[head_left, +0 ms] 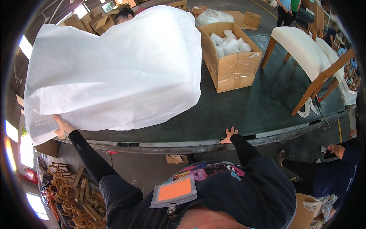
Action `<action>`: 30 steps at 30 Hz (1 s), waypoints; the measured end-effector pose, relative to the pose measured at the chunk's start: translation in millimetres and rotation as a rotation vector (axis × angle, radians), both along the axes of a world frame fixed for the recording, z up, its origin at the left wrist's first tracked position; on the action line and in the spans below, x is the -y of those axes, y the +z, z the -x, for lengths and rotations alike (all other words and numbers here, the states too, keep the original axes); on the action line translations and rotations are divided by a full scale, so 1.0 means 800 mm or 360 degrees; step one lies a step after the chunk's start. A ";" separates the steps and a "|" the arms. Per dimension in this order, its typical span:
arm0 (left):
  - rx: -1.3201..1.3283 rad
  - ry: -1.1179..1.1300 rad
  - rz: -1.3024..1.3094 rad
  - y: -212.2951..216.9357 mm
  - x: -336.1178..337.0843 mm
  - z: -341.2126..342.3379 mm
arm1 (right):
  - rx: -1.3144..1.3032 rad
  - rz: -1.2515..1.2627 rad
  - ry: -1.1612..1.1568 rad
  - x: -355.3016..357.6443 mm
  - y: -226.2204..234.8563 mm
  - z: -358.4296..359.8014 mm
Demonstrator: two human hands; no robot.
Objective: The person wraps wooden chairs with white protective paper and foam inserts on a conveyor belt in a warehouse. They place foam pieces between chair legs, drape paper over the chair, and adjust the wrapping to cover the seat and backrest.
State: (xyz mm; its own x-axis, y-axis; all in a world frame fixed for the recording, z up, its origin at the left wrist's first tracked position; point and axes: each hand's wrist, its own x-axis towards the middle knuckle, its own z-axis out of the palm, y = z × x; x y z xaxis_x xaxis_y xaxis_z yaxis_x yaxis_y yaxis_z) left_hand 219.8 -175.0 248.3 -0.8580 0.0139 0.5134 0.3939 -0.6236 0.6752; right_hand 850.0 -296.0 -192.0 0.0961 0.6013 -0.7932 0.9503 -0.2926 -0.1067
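A large white non-woven fabric cover (114, 76) spreads over something bulky on the left of the dark green work table (175, 128); what lies beneath is hidden. My left hand (64, 127) grips the cover's lower left edge, with some fingers hidden by the cloth. At the table's near edge rests my right hand (229, 136), its fingers spread and nothing held.
Behind the right hand stands an open cardboard box (235, 70) of white foam rolls (230, 45). A cream upholstered chair with wooden legs (301, 47) is at the table's right. One person is partly hidden behind the cover; another (335, 168) is at lower right. Wooden frames (78, 198) pile up lower left.
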 end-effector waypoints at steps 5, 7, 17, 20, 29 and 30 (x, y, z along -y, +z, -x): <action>0.0051 0.0060 0.0117 0.009 0.009 0.001 | -0.0030 -0.0002 0.0013 -0.002 0.002 0.002; 0.0069 0.0113 0.0157 0.009 0.011 0.001 | -0.0049 0.0000 0.0011 -0.002 0.003 0.002; -0.0067 0.0048 0.0125 0.008 0.015 0.008 | 0.0003 0.0010 -0.0063 -0.005 -0.001 0.009; -0.0009 0.0010 0.0113 0.010 -0.006 0.012 | 0.0018 0.0011 -0.0035 -0.004 -0.006 0.008; -0.0258 0.0348 0.0608 0.102 -0.154 0.015 | -0.0043 -0.0049 -0.0114 -0.001 0.009 0.023; -0.0268 0.0171 0.0577 0.098 -0.195 -0.003 | -0.0028 -0.0050 -0.0166 0.007 0.012 0.018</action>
